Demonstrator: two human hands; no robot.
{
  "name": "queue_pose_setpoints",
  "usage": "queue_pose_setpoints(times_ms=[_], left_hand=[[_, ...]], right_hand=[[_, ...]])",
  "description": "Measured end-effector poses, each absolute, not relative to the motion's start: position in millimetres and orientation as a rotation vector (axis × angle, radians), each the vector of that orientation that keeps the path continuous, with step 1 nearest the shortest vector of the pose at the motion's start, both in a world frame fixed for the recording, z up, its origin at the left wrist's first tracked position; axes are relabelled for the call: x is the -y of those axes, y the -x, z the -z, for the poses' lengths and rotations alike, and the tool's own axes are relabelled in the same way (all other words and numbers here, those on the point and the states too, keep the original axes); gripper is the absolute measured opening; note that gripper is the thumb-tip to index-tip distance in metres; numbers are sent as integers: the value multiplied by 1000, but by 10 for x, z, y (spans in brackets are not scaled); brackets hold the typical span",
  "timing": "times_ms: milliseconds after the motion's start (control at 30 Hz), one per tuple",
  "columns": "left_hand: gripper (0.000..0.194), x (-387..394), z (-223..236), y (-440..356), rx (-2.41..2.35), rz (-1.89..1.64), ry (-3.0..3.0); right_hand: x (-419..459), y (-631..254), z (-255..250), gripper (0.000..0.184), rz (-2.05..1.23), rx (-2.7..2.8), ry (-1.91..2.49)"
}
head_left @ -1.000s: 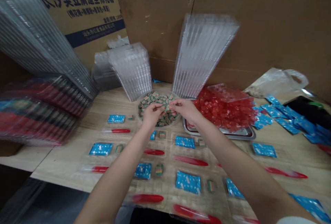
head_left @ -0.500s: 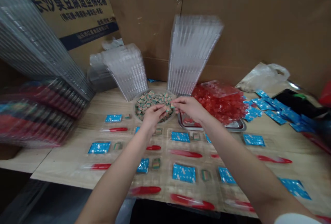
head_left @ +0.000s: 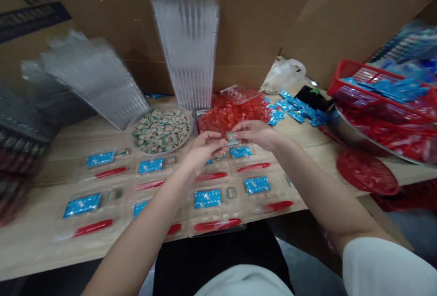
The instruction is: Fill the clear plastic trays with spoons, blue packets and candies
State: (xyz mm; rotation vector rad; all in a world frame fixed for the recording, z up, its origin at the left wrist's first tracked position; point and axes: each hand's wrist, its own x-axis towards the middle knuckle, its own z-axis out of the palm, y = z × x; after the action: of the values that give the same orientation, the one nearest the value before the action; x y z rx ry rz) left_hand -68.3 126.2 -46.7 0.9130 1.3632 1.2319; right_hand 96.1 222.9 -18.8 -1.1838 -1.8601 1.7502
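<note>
My right hand (head_left: 256, 134) pinches a small pink-and-green square piece (head_left: 232, 136) between thumb and fingertips. Close beside it, my left hand (head_left: 205, 148) has its fingers drawn together; what they hold is too blurred to make out. Both hands are above the back row of clear plastic trays, just in front of the heap of red pieces (head_left: 235, 113). A round clear tub (head_left: 128, 137) full of the same square pieces stands to the left. Blue packets (head_left: 207, 198) and red plastic utensils (head_left: 92, 228) lie in the trays, many with a square piece (head_left: 231, 192).
Stacks of clear trays (head_left: 189, 50) stand at the back, against cardboard. Loose blue packets (head_left: 300, 109) and a white plastic bag (head_left: 287, 75) lie back right. A red basket (head_left: 375, 79) and metal bowl (head_left: 362, 134) crowd the right side, above a red sieve-like dish (head_left: 367, 172).
The view has swung right, bringing the red basket and bowl in. Both hands have moved from over the tub of square pieces rightward to the trays before the red heap.
</note>
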Motion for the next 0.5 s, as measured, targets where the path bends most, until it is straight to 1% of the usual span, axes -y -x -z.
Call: queue_pose_setpoints(times_ms=[67,133,267,500], left_hand=[[9,-1345,565,460,-1503,-1114,-1203],[9,-1414,652,294,-1577,-1034,-1345],[14,-1430,718,132,-1722,-850,-1606],[20,-1493,656,-119,-1828,-647,-1903]], right_hand=[[-2266,-1282,289,16,-1556,1857,1413],[-2294,-1485,411,16,-1416,1914,1543],[-2370,-1636,560,10,-1257,2064,1601],[-2506,-1770,568,6,-894,2295,1771]])
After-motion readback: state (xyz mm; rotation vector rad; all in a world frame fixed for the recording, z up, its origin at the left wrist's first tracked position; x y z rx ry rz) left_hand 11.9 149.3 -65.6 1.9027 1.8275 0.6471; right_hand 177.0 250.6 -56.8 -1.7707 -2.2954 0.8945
